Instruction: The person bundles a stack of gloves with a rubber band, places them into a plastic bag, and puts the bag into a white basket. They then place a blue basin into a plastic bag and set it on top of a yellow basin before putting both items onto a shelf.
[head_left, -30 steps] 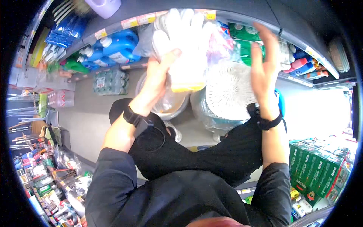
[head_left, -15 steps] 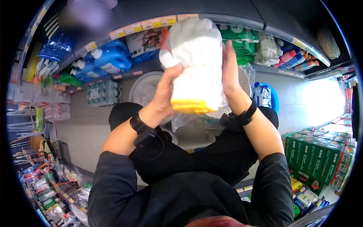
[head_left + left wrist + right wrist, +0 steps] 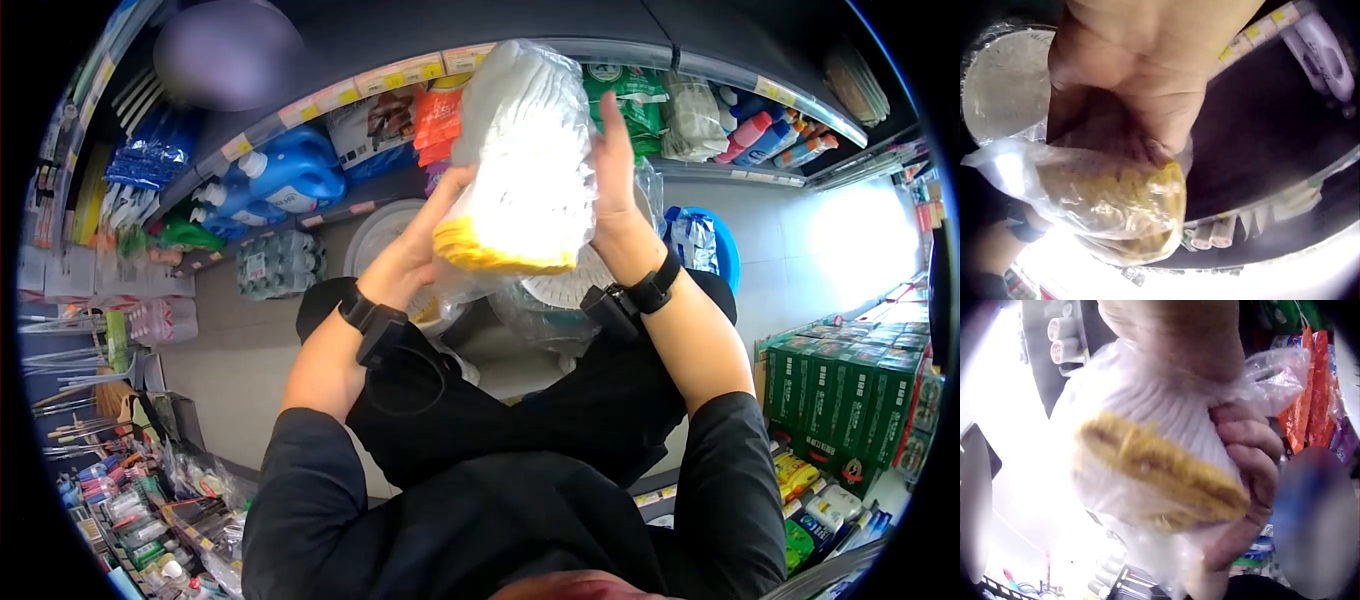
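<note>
A clear plastic bag of white gloves with yellow cuffs (image 3: 525,160) is held up in front of the shelf, its yellow end toward the body. The left hand (image 3: 420,245) grips its lower left side, thumb along the edge. Against the bag's right side lies the right hand (image 3: 618,190), its visible finger straight, pointing up. In the left wrist view the left hand (image 3: 1141,62) covers part of the bag (image 3: 1116,200). From the right wrist, the bag's yellow cuffs (image 3: 1160,469) show, with the left hand's fingers (image 3: 1250,450) curled round the far side.
Blue detergent bottles (image 3: 295,170), an orange packet (image 3: 437,120) and green packages (image 3: 630,100) stand on the shelf. Below are a white basin (image 3: 375,235), a blue basin (image 3: 725,250) and bottled water (image 3: 280,265). Green boxes (image 3: 840,400) are stacked at right.
The right hand has come in from the right to the bag. The bag has shifted right and tilted, its yellow end now rising slightly. An orange packet has come into view.
</note>
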### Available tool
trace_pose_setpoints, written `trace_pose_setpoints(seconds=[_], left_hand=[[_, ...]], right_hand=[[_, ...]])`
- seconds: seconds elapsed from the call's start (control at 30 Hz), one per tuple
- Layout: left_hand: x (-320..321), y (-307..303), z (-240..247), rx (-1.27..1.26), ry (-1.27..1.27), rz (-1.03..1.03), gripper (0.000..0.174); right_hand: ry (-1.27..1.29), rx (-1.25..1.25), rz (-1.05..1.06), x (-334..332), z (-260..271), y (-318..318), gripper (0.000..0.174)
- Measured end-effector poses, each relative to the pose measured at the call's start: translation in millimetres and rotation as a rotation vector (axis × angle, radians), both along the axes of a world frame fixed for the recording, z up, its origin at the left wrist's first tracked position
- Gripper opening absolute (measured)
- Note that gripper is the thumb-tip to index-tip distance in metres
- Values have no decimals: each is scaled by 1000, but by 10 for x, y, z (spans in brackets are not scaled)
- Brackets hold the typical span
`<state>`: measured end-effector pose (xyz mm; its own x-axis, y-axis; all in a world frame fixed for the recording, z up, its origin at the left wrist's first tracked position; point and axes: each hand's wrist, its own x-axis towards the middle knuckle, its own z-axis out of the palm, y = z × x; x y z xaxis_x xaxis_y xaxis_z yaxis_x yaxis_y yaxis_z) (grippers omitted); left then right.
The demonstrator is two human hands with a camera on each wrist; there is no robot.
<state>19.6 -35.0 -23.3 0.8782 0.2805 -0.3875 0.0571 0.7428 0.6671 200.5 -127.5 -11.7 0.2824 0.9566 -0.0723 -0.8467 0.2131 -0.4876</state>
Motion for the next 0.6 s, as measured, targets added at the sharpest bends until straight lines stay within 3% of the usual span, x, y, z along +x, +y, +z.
trace_pose_setpoints(seconds=[0.07,0.1,0.23,0.33,0.37,0.47,0.53,0.57,0.6], left_hand=[[-3,-49,-155,62,-3,78,62],[23,10,-207,-195,-108,10,63],[41,-111,-206,-272,-135,-78,70],[92,-2,-297,-726,-502,-208,67],[50,29,-292,-954,-561,-227,65],[-48,101,-227,-2372,-537,-180,56],[-117,169,-247,-3282,-309,-101,49],[-145,186,-264,-3729,-115,-27,46],[-141,161,-220,-3833,56,-30,45]], right_hand=[[8,6,-78,-16,31,25,77],[-1,8,-79,3,8,20,77],[-119,-44,-136,6,123,-67,73],[-218,-58,-239,-35,298,-51,66],[-224,-50,-272,-21,337,-54,66],[-57,40,-260,258,205,-80,65],[14,183,-195,438,223,-128,65],[53,206,-206,510,247,-118,52],[-251,95,-302,562,221,-125,47]])
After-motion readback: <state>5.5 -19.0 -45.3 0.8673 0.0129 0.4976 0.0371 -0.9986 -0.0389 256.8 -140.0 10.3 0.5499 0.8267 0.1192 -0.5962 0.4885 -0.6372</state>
